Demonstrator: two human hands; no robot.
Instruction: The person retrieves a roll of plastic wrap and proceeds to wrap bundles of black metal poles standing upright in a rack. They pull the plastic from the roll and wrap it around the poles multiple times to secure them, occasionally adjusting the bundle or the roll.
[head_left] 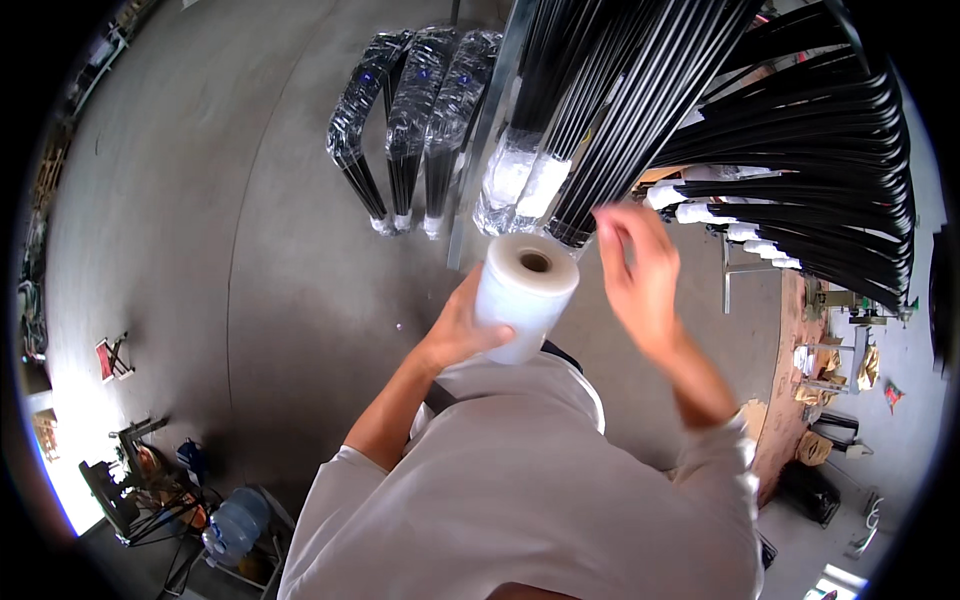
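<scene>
My left hand (458, 328) is closed round the side of a roll of clear stretch film (522, 305), held upright before my waist with its hollow core showing on top. My right hand (640, 285) is raised to the right of the roll, slightly blurred. Its thumb and fingertips come together beside the near end of a bundle of black rods (640, 115); what they pinch, if anything, I cannot make out. Left of that bundle, other rod ends wear white and clear wrapping (512, 180).
Three film-wrapped bundles of bent black tubes (408, 130) lie ahead on the left. Many curved black tubes (810, 185) with white-wrapped ends fan out at right. A metal rack bar (487, 120) runs beside the rods. A blue water jug (236, 525) stands low left.
</scene>
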